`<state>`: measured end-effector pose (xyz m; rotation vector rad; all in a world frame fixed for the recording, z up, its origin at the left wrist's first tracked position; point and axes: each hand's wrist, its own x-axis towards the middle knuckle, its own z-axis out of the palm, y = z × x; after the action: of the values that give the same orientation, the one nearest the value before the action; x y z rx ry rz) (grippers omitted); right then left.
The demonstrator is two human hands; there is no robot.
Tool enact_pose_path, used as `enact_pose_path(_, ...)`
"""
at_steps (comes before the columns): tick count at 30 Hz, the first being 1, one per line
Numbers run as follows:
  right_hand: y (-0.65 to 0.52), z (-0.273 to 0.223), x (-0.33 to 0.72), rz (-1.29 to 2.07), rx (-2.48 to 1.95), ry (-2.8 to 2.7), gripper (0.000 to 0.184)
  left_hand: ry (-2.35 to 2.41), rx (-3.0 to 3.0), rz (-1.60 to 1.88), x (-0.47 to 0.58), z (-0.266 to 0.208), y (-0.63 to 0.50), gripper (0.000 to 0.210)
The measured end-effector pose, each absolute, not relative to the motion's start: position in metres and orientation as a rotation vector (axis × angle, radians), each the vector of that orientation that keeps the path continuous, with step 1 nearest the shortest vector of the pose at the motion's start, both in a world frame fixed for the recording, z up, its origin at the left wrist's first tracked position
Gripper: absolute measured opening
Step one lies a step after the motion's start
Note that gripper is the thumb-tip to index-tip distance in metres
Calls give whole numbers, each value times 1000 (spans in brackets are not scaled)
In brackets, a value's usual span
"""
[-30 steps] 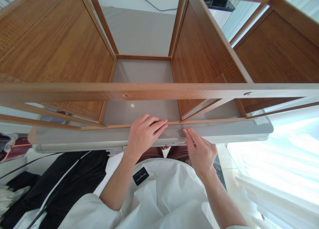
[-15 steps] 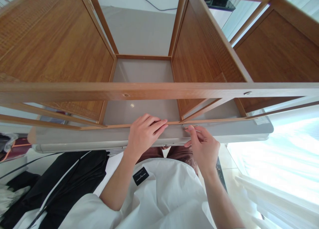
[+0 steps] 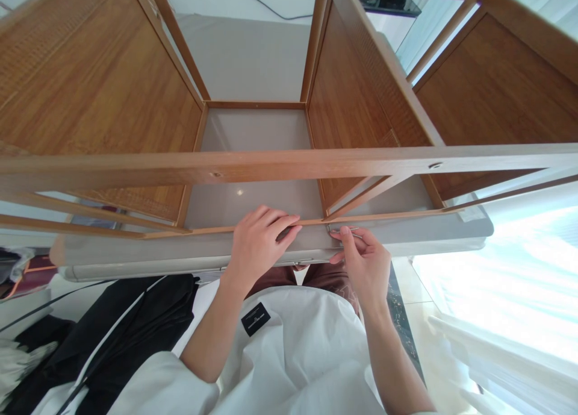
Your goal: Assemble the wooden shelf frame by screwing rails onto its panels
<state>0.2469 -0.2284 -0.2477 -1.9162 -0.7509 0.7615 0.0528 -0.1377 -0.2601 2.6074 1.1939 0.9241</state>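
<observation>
A wooden shelf frame [image 3: 289, 164] with brown panels lies over the grey table [image 3: 212, 243] in front of me. My left hand [image 3: 262, 237] is bent over its lower wooden rail, the thumb on the near side and the fingers above. To the right, my right hand [image 3: 361, 255] pinches a thin metal hex key [image 3: 347, 230] between thumb and fingers. The key's short bent end meets the lower rail near the foot of the middle panel [image 3: 347, 96]. Whatever it turns in is too small to make out.
Black cloth [image 3: 135, 336] with a pale strap is heaped at the lower left. White curtains [image 3: 510, 343] hang at the right. A dark cable [image 3: 275, 11] runs along the far side, and a glossy black object [image 3: 388, 3] stands at the back.
The view has shifted slightly, so the frame appears a little further left. My right hand has moved slightly left with it, still pinching the hex key. My left thumb and forefinger show a wider gap.
</observation>
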Motion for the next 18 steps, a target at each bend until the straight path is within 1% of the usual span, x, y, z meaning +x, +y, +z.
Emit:
enact_pose_path(2, -228, -249, 246, 751, -1908, -740, 44, 1184, 2573, 823, 58, -253, -135, 21)
enact_pose_path(5, -228, -251, 246, 758, -1883, -751, 44, 1066, 2485, 685, 72, -240, -128, 37)
enact_pose_path(7, -229, -252, 247, 774, -1874, -762, 45, 993, 2406, 594, 82, -231, -120, 43)
enact_pose_path(11, -231, -251, 249, 808, -1883, -785, 46, 917, 2202, 476, 96, -223, -106, 41)
enact_pose_path(18, -230, -242, 244, 790, -1899, -790, 43, 840, 2081, 438, 96, -229, -96, 44)
